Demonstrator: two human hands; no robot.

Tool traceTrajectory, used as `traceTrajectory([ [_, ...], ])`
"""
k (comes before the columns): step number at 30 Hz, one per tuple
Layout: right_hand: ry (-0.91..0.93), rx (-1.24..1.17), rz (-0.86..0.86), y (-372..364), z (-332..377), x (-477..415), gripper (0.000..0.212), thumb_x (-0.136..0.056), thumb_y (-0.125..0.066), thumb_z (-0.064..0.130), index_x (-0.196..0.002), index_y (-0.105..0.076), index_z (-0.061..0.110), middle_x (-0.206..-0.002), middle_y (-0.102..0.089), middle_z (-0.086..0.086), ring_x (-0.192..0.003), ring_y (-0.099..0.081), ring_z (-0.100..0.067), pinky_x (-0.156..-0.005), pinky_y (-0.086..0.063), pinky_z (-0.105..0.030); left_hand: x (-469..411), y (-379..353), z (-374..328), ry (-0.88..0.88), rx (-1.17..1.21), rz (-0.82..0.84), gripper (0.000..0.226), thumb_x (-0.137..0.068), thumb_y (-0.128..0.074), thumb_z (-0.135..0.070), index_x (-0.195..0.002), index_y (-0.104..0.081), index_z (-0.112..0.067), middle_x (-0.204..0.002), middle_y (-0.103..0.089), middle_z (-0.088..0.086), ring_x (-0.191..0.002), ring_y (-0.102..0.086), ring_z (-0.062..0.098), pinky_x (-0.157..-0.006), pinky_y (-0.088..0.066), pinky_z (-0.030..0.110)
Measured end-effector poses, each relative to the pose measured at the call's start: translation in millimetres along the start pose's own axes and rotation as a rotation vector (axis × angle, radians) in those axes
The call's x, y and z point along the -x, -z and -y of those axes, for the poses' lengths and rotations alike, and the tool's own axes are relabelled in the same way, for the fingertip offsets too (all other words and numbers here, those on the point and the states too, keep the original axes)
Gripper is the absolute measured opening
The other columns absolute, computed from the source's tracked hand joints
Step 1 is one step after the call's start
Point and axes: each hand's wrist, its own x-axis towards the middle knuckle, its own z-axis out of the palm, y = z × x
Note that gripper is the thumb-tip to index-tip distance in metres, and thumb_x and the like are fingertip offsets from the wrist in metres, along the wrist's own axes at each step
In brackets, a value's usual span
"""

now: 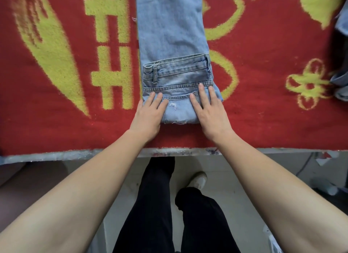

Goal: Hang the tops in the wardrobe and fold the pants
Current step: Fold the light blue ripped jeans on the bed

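Light blue jeans (169, 32) lie lengthwise on the red and yellow carpet (56, 121), running away from me. The waistband end is folded over toward the legs, so a short doubled section sits nearest me. My left hand (148, 115) lies flat on the left side of that folded section, fingers straight. My right hand (209, 111) lies flat on its right side, fingers straight and pointing away from me. Both hands press down on the denim.
The carpet covers a table whose front edge (178, 152) runs just below my wrists. More blue denim (340, 83) lies at the right edge of the carpet. My legs in black trousers stand on a pale floor (235, 205) below.
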Motion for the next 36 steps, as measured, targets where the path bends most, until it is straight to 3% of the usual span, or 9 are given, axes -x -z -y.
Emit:
traceTrajectory([
  [5,0.001,-0.103,0.043,33.0,-0.6,17.8,0.071,-0.082,-0.066,0.012,-0.147,-0.038,0.016,-0.157,-0.026,-0.017,-0.138,-0.031,-0.042,-0.103,-0.043,-0.047,20.2,31.8,-14.7,0.077,0.2,-0.032,0.06,-0.079,-0.056,0.002,-0.137,-0.043,-0.01,-0.144,-0.044,0.013,-0.139,-0.032,0.031,-0.11,-0.029,0.047],
  [9,0.053,-0.152,0.037,56.3,1.4,63.6,0.05,-0.076,-0.061,0.025,-0.126,-0.053,0.023,-0.123,-0.054,0.0,-0.112,-0.053,-0.03,-0.085,-0.049,-0.038,78.1,37.0,-35.5,0.178,0.37,-0.033,0.059,-0.079,-0.052,-0.002,-0.135,-0.048,-0.018,-0.132,-0.056,0.012,-0.125,-0.048,0.036,-0.097,-0.039,0.038],
  [14,0.085,-0.232,0.153,58.1,8.8,128.4,0.04,-0.075,-0.053,0.027,-0.115,-0.061,0.027,-0.114,-0.063,0.002,-0.106,-0.061,-0.029,-0.081,-0.051,-0.037,135.0,28.2,-66.9,0.245,0.383,0.137,0.047,-0.081,-0.054,-0.011,-0.126,-0.047,-0.02,-0.115,-0.063,0.019,-0.108,-0.056,0.04,-0.075,-0.037,0.035],
  [19,0.058,-0.388,0.241,72.6,-1.2,144.9,0.029,-0.076,-0.056,0.031,-0.103,-0.065,0.029,-0.111,-0.055,-0.001,-0.099,-0.06,-0.033,-0.078,-0.046,-0.036,149.9,46.1,-66.8,0.207,0.414,0.233,0.028,-0.078,-0.057,-0.014,-0.105,-0.055,-0.022,-0.105,-0.066,0.009,-0.1,-0.059,0.033,-0.072,-0.037,0.03],
  [23,-0.102,-0.63,0.08,107.2,-20.4,113.1,0.038,-0.069,-0.055,0.038,-0.104,-0.068,0.032,-0.095,-0.07,0.002,-0.09,-0.065,-0.026,-0.078,-0.054,-0.037,126.5,82.1,-35.3,0.297,0.661,0.1,0.018,-0.076,-0.063,-0.012,-0.093,-0.063,-0.016,-0.094,-0.067,0.008,-0.088,-0.064,0.029,-0.069,-0.05,0.031],
  [26,-0.254,-0.788,-0.013,124.1,-32.0,72.6,0.04,-0.078,-0.057,0.037,-0.117,-0.064,0.031,-0.11,-0.07,0.001,-0.103,-0.062,-0.022,-0.088,-0.05,-0.032,92.5,101.5,-2.7,0.467,0.911,-0.121,0.023,-0.079,-0.066,-0.011,-0.101,-0.06,-0.016,-0.09,-0.06,0.0,-0.077,-0.057,0.013,-0.065,-0.047,0.027],
  [28,-0.345,-0.866,-0.029,124.9,-33.8,39.6,0.042,-0.085,-0.056,0.036,-0.126,-0.06,0.027,-0.124,-0.066,-0.002,-0.117,-0.058,-0.023,-0.097,-0.043,-0.03,64.7,102.5,15.8,0.544,1.111,-0.237,0.029,-0.079,-0.066,-0.009,-0.105,-0.057,-0.019,-0.095,-0.061,0.003,-0.079,-0.057,0.014,-0.068,-0.048,0.027],
  [32,-0.527,-0.982,-0.042,114.2,-33.6,-28.1,0.044,-0.089,-0.052,0.035,-0.13,-0.052,0.02,-0.126,-0.062,-0.003,-0.122,-0.053,-0.025,-0.1,-0.042,-0.033,2.3,87.4,41.0,0.62,1.223,-0.272,0.027,-0.083,-0.064,-0.01,-0.106,-0.057,-0.02,-0.093,-0.064,-0.002,-0.08,-0.06,0.012,-0.067,-0.051,0.021],
  [36,-0.612,-0.901,0.033,91.4,-35.5,-78.8,0.042,-0.095,-0.044,0.034,-0.13,-0.043,0.01,-0.121,-0.058,-0.012,-0.118,-0.052,-0.033,-0.086,-0.036,-0.035,-53.1,60.5,62.0,0.671,1.22,-0.269,0.037,-0.074,-0.07,-0.025,-0.108,-0.058,-0.014,-0.108,-0.068,0.005,-0.098,-0.066,0.021,-0.092,-0.054,0.038],
])
